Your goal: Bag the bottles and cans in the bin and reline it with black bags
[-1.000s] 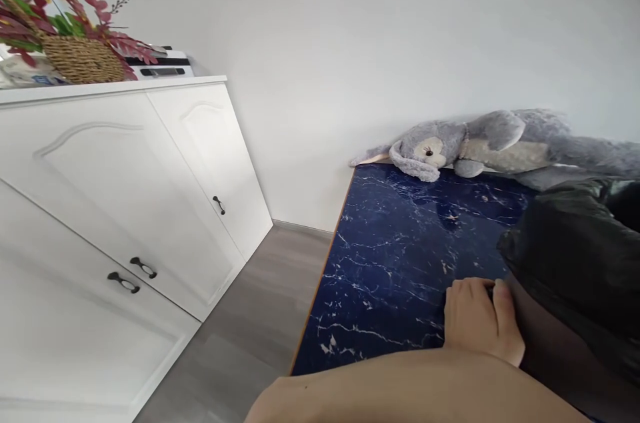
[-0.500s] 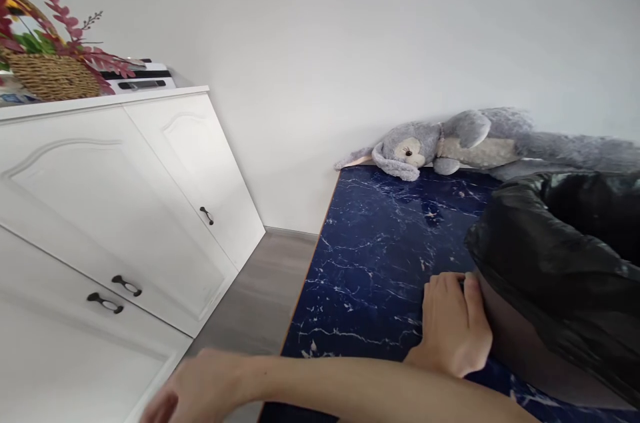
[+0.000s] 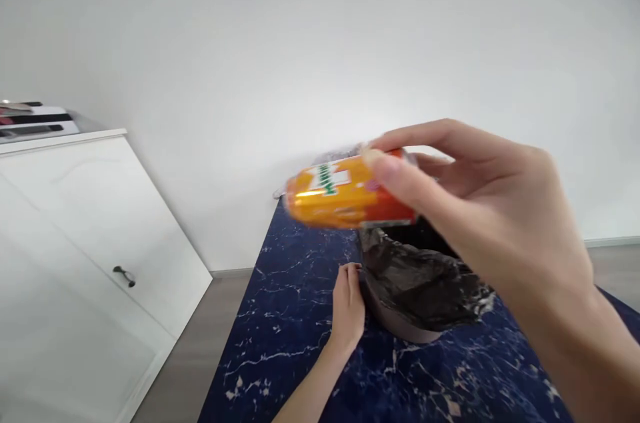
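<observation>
My right hand (image 3: 480, 196) is closed around one end of an orange soda can (image 3: 330, 193), thumb on top. The can lies sideways in the air, slightly blurred, in front of and above the opening of a trash bin (image 3: 405, 323) lined with a black bag (image 3: 425, 283). My left hand (image 3: 349, 306) rests low on the blue marbled tabletop (image 3: 280, 336) against the bin's left side, fingers stretched forward. Its fingertips are partly hidden from me.
A white cabinet (image 3: 95, 236) with a dark handle stands at left across a strip of grey floor (image 3: 200, 336). On its top sits a black-and-white item (image 3: 37, 123). Behind the table rises a white wall (image 3: 280, 63). The plush toy is mostly hidden behind the can.
My right hand has come from the lower left, reaching across, to the right side and now shows the soda can. The view has turned right. My left hand stays beside the bin.
</observation>
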Demonstrator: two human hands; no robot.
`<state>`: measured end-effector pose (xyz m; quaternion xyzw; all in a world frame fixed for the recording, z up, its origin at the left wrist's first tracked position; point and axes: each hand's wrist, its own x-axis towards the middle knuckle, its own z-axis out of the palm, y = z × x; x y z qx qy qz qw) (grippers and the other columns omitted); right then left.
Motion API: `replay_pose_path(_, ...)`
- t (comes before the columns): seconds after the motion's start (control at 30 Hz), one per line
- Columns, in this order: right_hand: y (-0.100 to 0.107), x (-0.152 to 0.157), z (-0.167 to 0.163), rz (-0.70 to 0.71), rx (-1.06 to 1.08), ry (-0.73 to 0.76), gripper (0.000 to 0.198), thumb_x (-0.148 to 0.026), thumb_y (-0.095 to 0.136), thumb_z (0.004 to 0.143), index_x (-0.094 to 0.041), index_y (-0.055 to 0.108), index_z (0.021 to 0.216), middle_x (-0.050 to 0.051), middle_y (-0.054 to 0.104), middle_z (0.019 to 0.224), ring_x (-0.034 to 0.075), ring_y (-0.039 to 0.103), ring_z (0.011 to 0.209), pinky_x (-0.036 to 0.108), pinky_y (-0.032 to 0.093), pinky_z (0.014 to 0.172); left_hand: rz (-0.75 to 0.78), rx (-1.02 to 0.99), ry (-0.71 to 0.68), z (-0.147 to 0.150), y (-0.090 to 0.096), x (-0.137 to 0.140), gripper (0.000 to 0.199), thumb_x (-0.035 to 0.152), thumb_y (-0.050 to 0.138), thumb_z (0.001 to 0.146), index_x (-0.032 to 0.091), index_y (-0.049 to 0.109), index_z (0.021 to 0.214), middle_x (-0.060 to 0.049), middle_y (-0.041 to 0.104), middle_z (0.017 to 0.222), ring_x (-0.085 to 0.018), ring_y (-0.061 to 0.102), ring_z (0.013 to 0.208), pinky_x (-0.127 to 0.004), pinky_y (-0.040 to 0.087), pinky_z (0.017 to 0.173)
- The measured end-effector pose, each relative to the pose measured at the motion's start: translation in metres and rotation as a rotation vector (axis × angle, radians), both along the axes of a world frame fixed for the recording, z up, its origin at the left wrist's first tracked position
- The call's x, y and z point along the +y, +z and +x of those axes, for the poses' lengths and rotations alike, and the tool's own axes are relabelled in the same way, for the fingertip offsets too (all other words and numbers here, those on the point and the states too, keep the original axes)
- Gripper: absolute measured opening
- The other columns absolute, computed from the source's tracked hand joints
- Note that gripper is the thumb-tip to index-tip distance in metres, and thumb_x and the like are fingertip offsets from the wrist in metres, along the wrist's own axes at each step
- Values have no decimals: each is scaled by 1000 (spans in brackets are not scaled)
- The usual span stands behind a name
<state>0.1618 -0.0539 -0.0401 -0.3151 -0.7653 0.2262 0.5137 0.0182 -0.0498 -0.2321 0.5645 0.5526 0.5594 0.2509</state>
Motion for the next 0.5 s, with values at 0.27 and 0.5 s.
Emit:
replay_pose_path(0.27, 24, 18, 90, -69, 420, -114, 32, -57, 72, 101, -26, 78, 103, 6, 81, 106, 25, 81, 96, 34, 69, 76, 371, -59, 172, -5, 116, -2, 47, 64, 37, 113, 28, 62, 129, -9, 66, 130, -25, 66, 106, -44, 55, 96)
replay_pose_path(0.5, 17, 27, 91, -219, 446, 98, 37, -60, 64, 105, -26, 74, 112, 8, 81, 115, 26, 80, 104, 37, 70, 81, 379, 141, -221, 33, 200, -22, 57, 68, 56, 106, 30, 57, 149, -11, 71, 141, -28, 75, 100, -45, 65, 82)
